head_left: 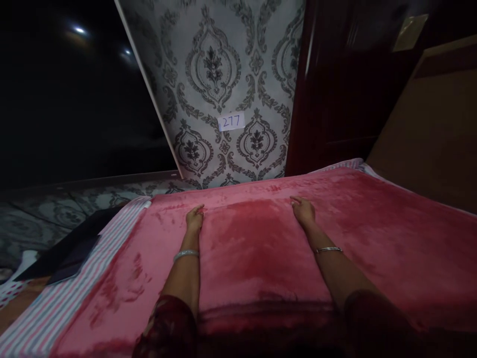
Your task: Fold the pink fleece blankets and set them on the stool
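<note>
A red plush blanket (261,248) lies spread over a bed. My left hand (194,219) rests flat on it near the far edge, fingers stretched forward, a silver bangle on the wrist. My right hand (303,210) lies flat on the blanket further right, fingers extended toward the wall, a thin bangle on that wrist too. Neither hand holds anything. Between them the pile of the blanket looks darker, brushed smooth.
A striped sheet (74,293) shows under the blanket at the left, with a dark flat object (70,246) beside it. Patterned wallpaper (223,74) with a label reading 277 (231,121) stands behind. A dark wooden door (335,84) and brown headboard panel (432,124) are at right.
</note>
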Motion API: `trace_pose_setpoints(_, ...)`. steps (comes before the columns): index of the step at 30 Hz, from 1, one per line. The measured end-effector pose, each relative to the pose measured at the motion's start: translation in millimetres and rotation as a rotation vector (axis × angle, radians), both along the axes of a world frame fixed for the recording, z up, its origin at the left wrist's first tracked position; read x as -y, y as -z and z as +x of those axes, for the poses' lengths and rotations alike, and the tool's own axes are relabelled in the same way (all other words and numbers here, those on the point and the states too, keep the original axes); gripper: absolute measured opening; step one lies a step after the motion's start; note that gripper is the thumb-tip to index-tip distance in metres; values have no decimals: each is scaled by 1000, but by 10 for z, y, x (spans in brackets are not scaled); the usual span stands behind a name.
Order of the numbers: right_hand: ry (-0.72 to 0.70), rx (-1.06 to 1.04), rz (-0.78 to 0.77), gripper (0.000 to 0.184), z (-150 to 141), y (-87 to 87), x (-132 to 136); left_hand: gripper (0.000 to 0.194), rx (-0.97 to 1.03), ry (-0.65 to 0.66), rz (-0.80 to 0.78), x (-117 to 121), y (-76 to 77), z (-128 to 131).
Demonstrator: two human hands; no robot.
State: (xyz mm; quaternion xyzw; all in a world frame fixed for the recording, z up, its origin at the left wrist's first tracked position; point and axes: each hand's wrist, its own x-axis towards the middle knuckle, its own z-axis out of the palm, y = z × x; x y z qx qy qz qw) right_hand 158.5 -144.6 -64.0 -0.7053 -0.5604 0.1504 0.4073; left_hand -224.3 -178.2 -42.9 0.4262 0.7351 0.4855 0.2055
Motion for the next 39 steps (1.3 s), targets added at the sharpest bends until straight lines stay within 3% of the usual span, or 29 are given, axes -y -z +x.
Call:
trace_pose_setpoints(3,30,45,-31,42,-13,-64,61,46,-50,-13,-42,40,-123,36)
trace_pose_setpoints(8,7,175,-9,48,-147,-322,266,49,-220,-24,-43,189,-531,186)
trace_pose_setpoints(11,-164,422,71,53,-367,-424,451,57,-531,251,25,321,-630,476)
trace_pose_setpoints(14,-367,615,60,55,-551,-391,603,61,-860,613,-50,454,-494,796)
trace_pose_setpoints(16,-434,659,29,55,-578,-320,639,62,-933,684,-138,518,-344,921)
trace_pose_setpoints(19,-481,681,36,54,-503,-211,597,63,-977,674,-157,549,-169,959)
trace_pose_setpoints(22,-505,671,60,55,-427,-147,530,62,-1007,655,-119,534,-105,938)
trace_pose_setpoints(30,-556,668,21,55,-340,-212,587,65,-1029,708,-182,577,-228,916)
trace_pose_setpoints(34,-577,666,-50,58,50,-162,752,64,-1085,713,-222,755,-274,674)
trace_pose_setpoints(39,-594,438,-40,57,711,155,1132,62,-1010,702,-176,1249,-102,111)
